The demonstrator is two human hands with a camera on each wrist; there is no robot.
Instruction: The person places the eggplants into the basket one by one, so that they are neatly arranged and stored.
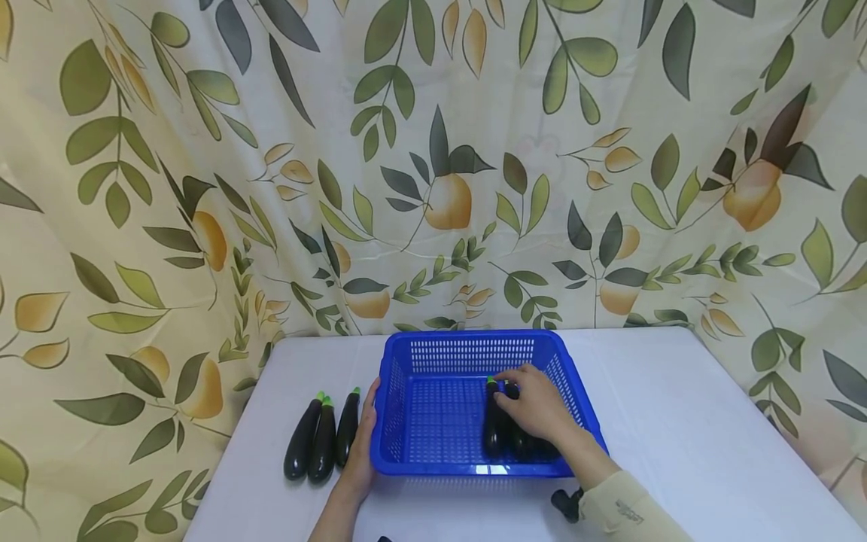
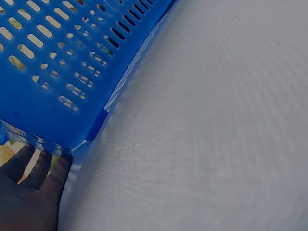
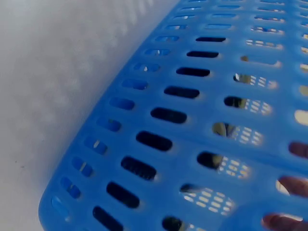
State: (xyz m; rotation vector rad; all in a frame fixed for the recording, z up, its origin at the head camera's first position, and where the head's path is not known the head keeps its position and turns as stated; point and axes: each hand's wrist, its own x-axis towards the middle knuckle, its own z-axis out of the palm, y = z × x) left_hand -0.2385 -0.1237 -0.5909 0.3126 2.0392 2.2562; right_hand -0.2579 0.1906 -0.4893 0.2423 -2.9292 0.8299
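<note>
A blue plastic basket with slotted walls stands on the white table. My left hand rests along its left outer side; in the left wrist view its fairly straight fingers touch the basket wall. Inside, at the right, several dark eggplants lie side by side with green stems pointing away. My right hand reaches over the right side, thumb and fingers pinching an eggplant near its stem end. The hand covers part of the group. The right wrist view shows mostly the basket's slotted wall.
Three more eggplants lie on the table left of the basket, beside my left hand. A small black object is near the right sleeve. Behind the table hangs a leaf-and-fruit patterned curtain.
</note>
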